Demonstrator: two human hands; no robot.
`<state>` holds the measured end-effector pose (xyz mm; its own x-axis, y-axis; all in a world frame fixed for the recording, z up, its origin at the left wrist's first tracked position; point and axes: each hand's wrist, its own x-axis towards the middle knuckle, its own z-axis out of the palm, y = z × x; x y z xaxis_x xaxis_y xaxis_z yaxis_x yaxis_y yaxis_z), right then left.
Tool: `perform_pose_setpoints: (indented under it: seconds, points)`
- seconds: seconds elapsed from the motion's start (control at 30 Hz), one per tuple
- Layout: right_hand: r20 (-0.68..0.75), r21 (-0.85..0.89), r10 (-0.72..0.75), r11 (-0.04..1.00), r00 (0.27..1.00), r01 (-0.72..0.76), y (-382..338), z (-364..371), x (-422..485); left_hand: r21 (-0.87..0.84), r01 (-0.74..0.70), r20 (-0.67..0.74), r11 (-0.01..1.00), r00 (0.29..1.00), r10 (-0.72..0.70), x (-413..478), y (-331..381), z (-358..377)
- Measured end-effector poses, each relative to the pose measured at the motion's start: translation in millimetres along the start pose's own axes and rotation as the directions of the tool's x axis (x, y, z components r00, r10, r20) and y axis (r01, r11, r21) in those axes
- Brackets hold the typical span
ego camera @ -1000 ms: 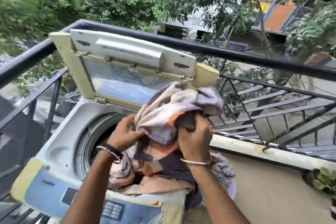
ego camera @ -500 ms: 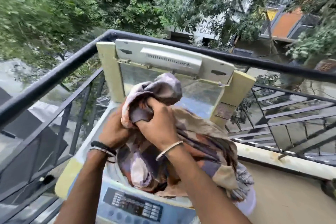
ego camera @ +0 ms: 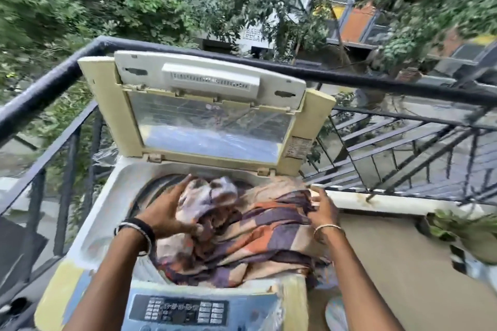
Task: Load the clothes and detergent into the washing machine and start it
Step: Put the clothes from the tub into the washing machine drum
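Note:
The top-loading washing machine (ego camera: 107, 212) stands with its lid (ego camera: 215, 129) raised upright. A striped orange, purple and beige cloth bundle (ego camera: 258, 239) lies over the drum opening and spreads towards the machine's right edge. My left hand (ego camera: 166, 212) presses on the bundle's left side with fingers stretched out. At the bundle's right edge, my right hand (ego camera: 321, 207) touches the cloth with straight fingers. The control panel (ego camera: 183, 313) sits at the machine's near edge. No detergent is in view.
A dark metal balcony railing (ego camera: 376, 83) runs behind and to the left of the machine. A potted plant (ego camera: 462, 231) stands on the floor at the right. A pale ledge (ego camera: 390, 203) runs under the right railing.
Both hands have lowered the cloth bundle from in front of the lid down onto the drum opening and let go their grip; the fingers now lie straight on the cloth.

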<state>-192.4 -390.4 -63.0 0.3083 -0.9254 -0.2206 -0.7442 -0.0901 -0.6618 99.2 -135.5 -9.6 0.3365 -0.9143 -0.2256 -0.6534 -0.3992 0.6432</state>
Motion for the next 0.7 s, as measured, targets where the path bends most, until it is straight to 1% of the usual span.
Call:
perform_pose_setpoints:
  seconds: [0.03, 0.1, 0.13, 0.17, 0.2, 0.23, 0.3, 0.33, 0.4, 0.47, 0.53, 0.6, 0.63, 0.7]
  points:
    - [0.025, -0.086, 0.004, 0.996, 1.0, -0.002, 18.8, 4.4, 6.6, -0.013, -0.027, -0.018, 1.0, 0.999, 0.027, 6.2, 5.5, 7.0]
    - [0.104, -0.177, 0.057, 0.983, 0.993, -0.038, 58.1, 19.3, 24.3, -0.002, -0.087, -0.074, 0.996, 0.994, 0.086, 16.7, 18.1, 14.3]
    - [0.137, -0.225, 0.06, 0.974, 0.989, -0.028, 97.5, 36.1, 49.7, -0.004, -0.127, -0.091, 0.992, 0.988, 0.126, 20.7, 24.8, 17.3]
    - [0.181, -0.257, 0.054, 0.967, 0.982, -0.006, 115.5, 46.6, 61.1, -0.003, -0.143, -0.091, 0.99, 0.986, 0.143, 22.4, 32.4, 20.3]
    - [0.208, -0.271, 0.052, 0.963, 0.977, 0.007, 118.8, 50.8, 63.9, 0.0, -0.158, -0.098, 0.987, 0.983, 0.157, 24.8, 37.1, 24.8]
    - [0.231, -0.268, 0.058, 0.963, 0.971, 0.006, 103.4, 47.9, 51.8, 0.014, -0.153, -0.096, 0.988, 0.983, 0.153, 25.3, 43.1, 27.0]
    - [0.291, -0.216, 0.047, 0.976, 0.955, 0.018, 69.7, 33.8, 26.3, 0.011, -0.157, -0.098, 0.988, 0.983, 0.157, 28.0, 50.5, 33.6]
    - [0.304, -0.153, 0.057, 0.988, 0.951, -0.01, 61.9, 29.9, 20.2, -0.003, -0.171, -0.097, 0.985, 0.981, 0.17, 30.0, 52.7, 37.6]
    - [0.217, -0.037, 0.064, 0.998, 0.974, -0.057, 69.0, 30.9, 21.2, -0.011, -0.182, -0.069, 0.983, 0.981, 0.181, 34.0, 57.4, 46.0]
    - [0.084, 0.05, 0.078, 0.995, 0.993, -0.082, 76.6, 34.5, 19.4, -0.031, -0.182, -0.047, 0.983, 0.982, 0.18, 38.1, 62.0, 55.0]
    - [-0.05, 0.161, 0.106, 0.982, 0.993, -0.097, 75.8, 33.8, 11.8, -0.058, -0.181, -0.036, 0.982, 0.983, 0.179, 41.0, 66.2, 62.0]
    - [-0.194, 0.249, 0.105, 0.967, 0.975, -0.054, 49.8, 18.4, -6.0, -0.069, -0.202, -0.044, 0.977, 0.979, 0.199, 43.8, 71.8, 66.9]
    - [-0.27, 0.242, 0.08, 0.97, 0.959, -0.013, 31.9, 7.9, -13.2, -0.066, -0.222, -0.051, 0.973, 0.974, 0.219, 44.5, 76.6, 68.2]
    - [-0.378, 0.187, -0.04, 0.975, 0.925, 0.118, -2.3, -10.0, -21.0, -0.051, -0.285, -0.079, 0.957, 0.957, 0.28, 48.2, 88.4, 70.4]
